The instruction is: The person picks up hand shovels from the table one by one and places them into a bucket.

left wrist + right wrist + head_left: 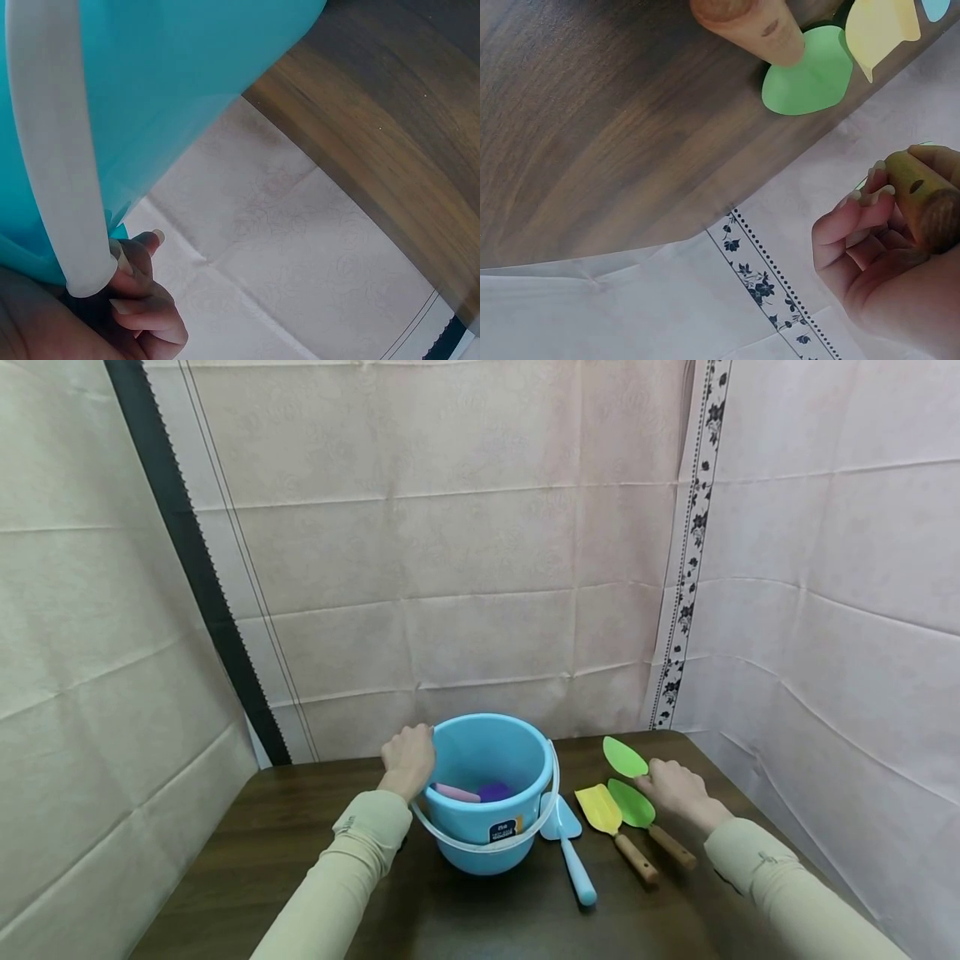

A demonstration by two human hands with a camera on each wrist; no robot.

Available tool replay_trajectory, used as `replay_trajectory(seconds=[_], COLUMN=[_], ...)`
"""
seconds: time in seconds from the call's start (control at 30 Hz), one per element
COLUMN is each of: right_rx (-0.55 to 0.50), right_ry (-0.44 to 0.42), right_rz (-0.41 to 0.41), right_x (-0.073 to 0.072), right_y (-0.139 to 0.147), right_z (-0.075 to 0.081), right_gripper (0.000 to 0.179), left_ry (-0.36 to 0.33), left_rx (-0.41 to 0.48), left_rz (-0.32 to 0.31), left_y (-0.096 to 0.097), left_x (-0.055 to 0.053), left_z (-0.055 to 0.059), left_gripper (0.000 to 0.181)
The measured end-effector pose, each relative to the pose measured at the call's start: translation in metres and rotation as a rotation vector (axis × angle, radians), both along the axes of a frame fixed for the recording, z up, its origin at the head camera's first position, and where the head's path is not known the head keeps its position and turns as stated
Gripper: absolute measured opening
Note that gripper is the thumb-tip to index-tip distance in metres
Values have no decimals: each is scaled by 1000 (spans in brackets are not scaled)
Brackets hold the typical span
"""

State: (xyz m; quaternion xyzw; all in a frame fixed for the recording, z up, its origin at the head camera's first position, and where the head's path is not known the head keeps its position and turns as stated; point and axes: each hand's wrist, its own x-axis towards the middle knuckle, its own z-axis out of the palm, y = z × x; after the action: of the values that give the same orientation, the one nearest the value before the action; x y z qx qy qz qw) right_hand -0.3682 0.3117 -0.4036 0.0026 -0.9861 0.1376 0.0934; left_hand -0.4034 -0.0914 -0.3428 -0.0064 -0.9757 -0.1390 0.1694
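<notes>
Near the middle of the table stands a light blue bucket with a white carrying handle hanging across its front. My left hand grips its rim on the left; in the left wrist view, curled fingers show beside the handle's end. My right hand holds a green garden trowel by its wooden handle, the leaf-shaped blade pointing left. Below that hand lie another green trowel, a yellow trowel and a blue trowel, the blue one closest to the bucket.
Inside the bucket are a pink object and a purple object, both only partly visible. The dark wooden table ends at pale cloth hangings behind and on both sides.
</notes>
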Motion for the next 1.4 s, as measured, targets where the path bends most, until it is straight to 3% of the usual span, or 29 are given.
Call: replay_trajectory(seconds=[1.4], right_rx=[-6], right_ry=[21], right_rz=[52], right_x=[-6], right_y=[-20], right_z=[23], right_gripper=[31], left_ry=[0], left_rx=[-6], left_rz=[7], left_y=[1], left_x=[0], left_z=[2], left_gripper=[38])
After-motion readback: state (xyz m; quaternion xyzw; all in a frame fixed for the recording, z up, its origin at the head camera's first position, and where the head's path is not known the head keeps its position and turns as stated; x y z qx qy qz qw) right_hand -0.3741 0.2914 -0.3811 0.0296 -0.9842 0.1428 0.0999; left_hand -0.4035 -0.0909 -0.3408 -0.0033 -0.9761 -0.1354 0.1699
